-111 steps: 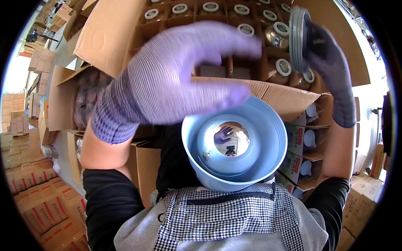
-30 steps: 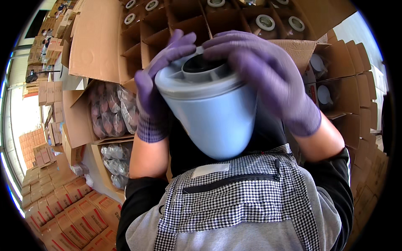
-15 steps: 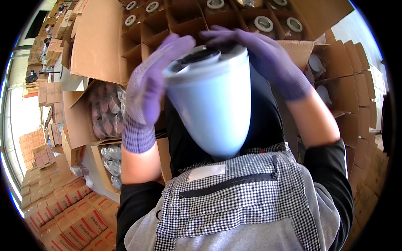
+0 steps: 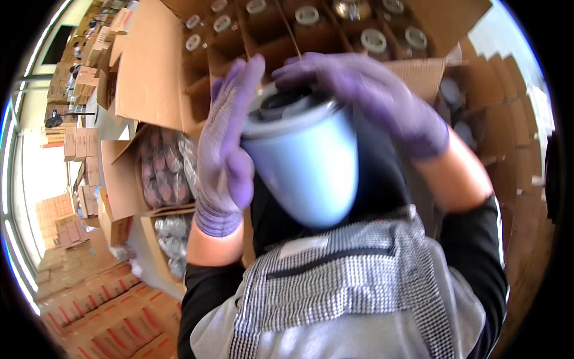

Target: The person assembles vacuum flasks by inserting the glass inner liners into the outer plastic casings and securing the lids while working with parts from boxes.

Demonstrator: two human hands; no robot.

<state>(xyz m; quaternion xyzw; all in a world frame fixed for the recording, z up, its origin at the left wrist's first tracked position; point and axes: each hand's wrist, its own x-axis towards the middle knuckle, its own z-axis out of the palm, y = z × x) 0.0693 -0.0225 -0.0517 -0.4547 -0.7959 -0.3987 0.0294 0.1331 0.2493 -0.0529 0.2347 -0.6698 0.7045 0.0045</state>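
Observation:
A smooth light blue tapered vessel [image 4: 308,170] stands between my forearms, narrow end toward my apron [image 4: 335,272]. It has a grey rim and a black round part on top; its exact kind is not clear. My left hand [image 4: 227,137], in a purple-grey glove, lies along the vessel's left side with fingers straight and thumb apart. Stretched over the far right of the rim is my right hand [image 4: 371,96], gloved the same way, its fingers long and nearly flat. Motion blur hides whether the palms press on the vessel. Neither hand's fingers wrap round it.
Ahead stands an open divided carton [image 4: 278,39] with round-topped items in several compartments. At left are a carton of plastic-wrapped pinkish items [image 4: 164,167] and one of silvery wrapped items [image 4: 170,239]. Stacked boxes [image 4: 119,326] fill the lower left; open cartons [image 4: 496,119] stand at right.
The whole view has shifted slightly. My left hand stands more upright and a little off the rim; my right hand has slid leftward over the top. The vessel has stayed between them.

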